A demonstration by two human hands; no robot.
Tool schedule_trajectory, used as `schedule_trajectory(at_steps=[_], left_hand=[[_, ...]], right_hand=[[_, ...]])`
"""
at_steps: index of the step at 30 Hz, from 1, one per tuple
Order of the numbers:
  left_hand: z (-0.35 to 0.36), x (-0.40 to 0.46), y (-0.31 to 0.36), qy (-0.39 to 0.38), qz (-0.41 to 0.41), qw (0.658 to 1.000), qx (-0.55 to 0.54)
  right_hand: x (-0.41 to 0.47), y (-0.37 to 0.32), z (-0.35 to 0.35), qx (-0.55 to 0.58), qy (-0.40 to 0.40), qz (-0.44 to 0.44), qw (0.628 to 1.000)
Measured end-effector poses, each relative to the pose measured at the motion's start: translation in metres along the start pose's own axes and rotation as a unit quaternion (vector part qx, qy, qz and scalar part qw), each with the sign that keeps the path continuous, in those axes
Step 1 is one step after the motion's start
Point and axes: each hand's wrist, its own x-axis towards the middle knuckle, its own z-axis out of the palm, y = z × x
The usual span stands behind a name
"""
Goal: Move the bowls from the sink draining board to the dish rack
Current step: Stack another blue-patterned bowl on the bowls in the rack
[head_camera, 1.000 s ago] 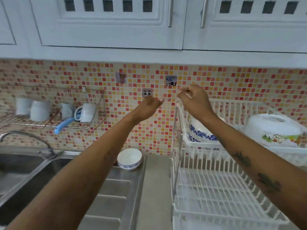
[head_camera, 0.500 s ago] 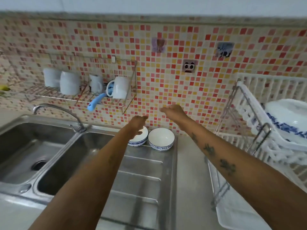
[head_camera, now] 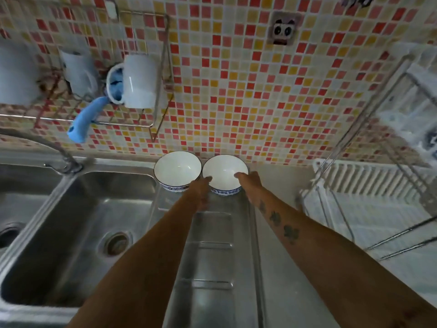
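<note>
Two white bowls with blue-patterned bases stand side by side at the back of the steel draining board (head_camera: 212,256), against the tiled wall. The left bowl (head_camera: 176,168) is free. Both hands are at the right bowl (head_camera: 223,171). My left hand (head_camera: 201,189) has its fingertips at that bowl's left rim, between the two bowls. My right hand (head_camera: 249,181) has a fingertip over the right rim. The bowl rests on the board; I cannot see whether either hand grips it. The white dish rack (head_camera: 359,183) stands to the right.
A double steel sink (head_camera: 78,228) with a tap (head_camera: 59,150) lies left of the draining board. A wire wall shelf (head_camera: 156,95) above it holds white mugs (head_camera: 139,81) and a blue-handled tool (head_camera: 82,121). A strip of counter separates board and rack.
My view dropped from the wall cupboards down to the sink. Both hands came away from the rack's upper tier, moved down and left, and reached the right bowl.
</note>
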Motion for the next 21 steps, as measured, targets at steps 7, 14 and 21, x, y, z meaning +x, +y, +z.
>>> schedule_trajectory(at_steps=[7, 14, 21], left_hand=[[0.018, 0.015, -0.002, 0.027, -0.024, 0.999, -0.029], [0.019, 0.029, -0.015, -0.005, 0.004, 0.999, -0.048], [0.019, 0.03, -0.021, -0.018, 0.056, 0.996, -0.06]], right_hand=[[0.016, 0.007, 0.008, 0.048, -0.007, 0.031, 0.998], [0.015, 0.022, 0.019, 0.166, -0.038, 0.081, 0.982], [0.0, 0.019, 0.014, 0.226, -0.044, 0.091, 0.969]])
